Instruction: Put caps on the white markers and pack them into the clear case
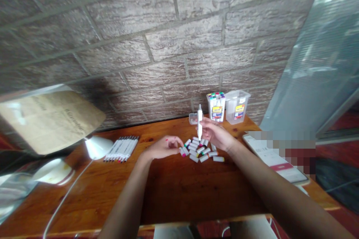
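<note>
My right hand is closed around a white marker, held upright above a pile of marker caps. The marker's upper end is grey and its lower end is dark. The loose white caps, with coloured ends, lie heaped on the wooden table. At the left edge of that pile is my left hand, its thumb and forefinger slightly apart beside the nearest caps. Whether those fingertips touch a cap is hard to see. Farther left, several white markers lie side by side in a row.
Behind the pile stand a clear box of capped markers, a second clear box and a small clear lid. A tablet-like panel lies right. Left are a lamp, its cord, and a white bowl. A brick wall rises behind.
</note>
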A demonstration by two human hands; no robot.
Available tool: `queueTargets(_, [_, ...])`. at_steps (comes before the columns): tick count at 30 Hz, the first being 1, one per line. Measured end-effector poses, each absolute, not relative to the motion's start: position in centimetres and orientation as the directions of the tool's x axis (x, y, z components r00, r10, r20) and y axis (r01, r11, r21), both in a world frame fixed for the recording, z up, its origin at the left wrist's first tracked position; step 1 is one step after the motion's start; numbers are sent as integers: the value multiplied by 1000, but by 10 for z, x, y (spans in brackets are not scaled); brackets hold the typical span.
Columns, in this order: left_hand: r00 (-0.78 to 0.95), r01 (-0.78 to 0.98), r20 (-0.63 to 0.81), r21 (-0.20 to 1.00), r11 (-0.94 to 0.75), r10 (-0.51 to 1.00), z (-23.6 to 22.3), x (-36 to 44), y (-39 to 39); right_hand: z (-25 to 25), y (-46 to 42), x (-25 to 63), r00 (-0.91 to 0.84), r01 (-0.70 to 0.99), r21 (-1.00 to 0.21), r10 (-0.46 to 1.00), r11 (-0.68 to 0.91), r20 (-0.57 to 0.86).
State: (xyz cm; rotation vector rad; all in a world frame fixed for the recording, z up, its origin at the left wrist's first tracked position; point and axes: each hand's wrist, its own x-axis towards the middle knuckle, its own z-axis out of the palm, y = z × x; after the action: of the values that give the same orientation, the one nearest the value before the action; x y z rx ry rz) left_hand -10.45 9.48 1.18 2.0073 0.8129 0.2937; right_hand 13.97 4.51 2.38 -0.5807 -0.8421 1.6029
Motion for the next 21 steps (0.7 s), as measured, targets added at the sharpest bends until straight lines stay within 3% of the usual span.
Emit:
queueTargets(3, [779,481,-171,780,-400,603,11,-106,94,21,47,140,-196,-608,-791,979,-73,60])
queueTargets(13, [750,518,-151,739,-431,644,4,-95,89,15,51,141,-181,-592,-802,983,-85,29])
queueTargets(17, [764,468,-67,742,-480,642,-2,-91,89,16,50,140,-168,-572,-815,986,-92,6])
queueTargets(21, [797,367,122,680,-635,591,-7,-80,84,17,49,140,-164,-563,-821,986,-93,1])
